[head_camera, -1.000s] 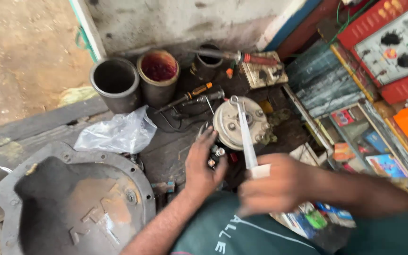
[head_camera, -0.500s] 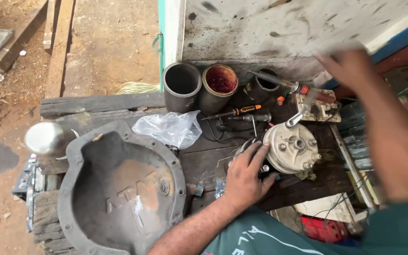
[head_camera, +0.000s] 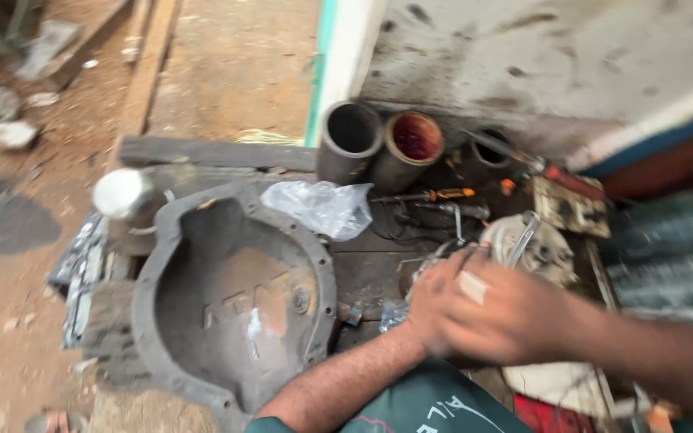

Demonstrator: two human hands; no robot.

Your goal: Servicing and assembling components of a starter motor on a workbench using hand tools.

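My hands are both at the round metal part (head_camera: 535, 248), a pale, dirty casting that sits on the dark wooden bench (head_camera: 370, 269); I take that part as the reference for everything below.

My right hand (head_camera: 495, 317) lies across the near side of the part, blurred by motion. A small pale piece (head_camera: 472, 286) shows against its fingers, and a thin metal strip (head_camera: 523, 238) stands up from the part just beyond them. The fingers are curled, but I cannot tell whether they clamp the strip, the pale piece or nothing.

My left hand (head_camera: 433, 301) is just left of the part and mostly covered by the right hand. Its fingers reach toward the part's left edge. How far it is closed, and on what, cannot be told.

Left of the part, well apart, a large grey bell-shaped housing (head_camera: 230, 301) lies open side up. Between the housing and the part, toward the far side, lies a crumpled clear plastic bag (head_camera: 322, 207).

Beyond the part, an orange-handled screwdriver (head_camera: 435, 195) lies on the bench. Further beyond stand a grey pipe section (head_camera: 348, 138) and, touching it on the right, a cylinder with a red inside (head_camera: 412, 143). A third dark ring (head_camera: 491, 151) stands to the right of these.

Far left of the part, beyond the housing's rim, sits a shiny metal cap (head_camera: 124, 195).
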